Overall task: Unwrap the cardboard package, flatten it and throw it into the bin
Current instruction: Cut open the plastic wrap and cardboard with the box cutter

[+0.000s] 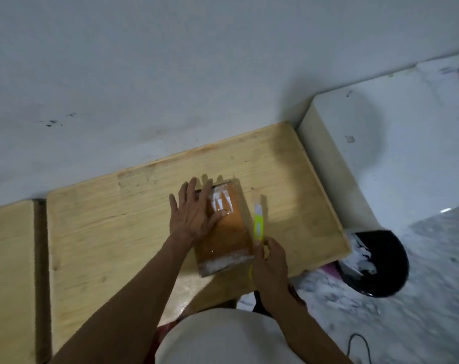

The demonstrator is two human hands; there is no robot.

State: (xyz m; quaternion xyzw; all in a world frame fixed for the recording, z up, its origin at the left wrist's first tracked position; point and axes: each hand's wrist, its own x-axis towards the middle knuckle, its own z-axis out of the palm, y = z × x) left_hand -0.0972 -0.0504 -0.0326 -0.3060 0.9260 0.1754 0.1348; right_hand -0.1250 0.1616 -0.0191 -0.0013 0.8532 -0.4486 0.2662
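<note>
A brown cardboard package (229,232), wrapped in shiny clear tape, lies on the wooden table (118,227). White labels show on its far end. My left hand (194,214) rests flat on the package's left and top, fingers spread. My right hand (269,261) grips a yellow-green utility knife (257,224) that lies along the package's right edge, its white blade end pointing away from me. The black bin (378,264) stands on the floor at the table's right corner, with white scraps inside.
A second wooden table top (10,271) adjoins on the left across a narrow gap. A white block or cabinet (359,153) stands against the wall to the right. A black cable (359,345) lies on the marbled floor.
</note>
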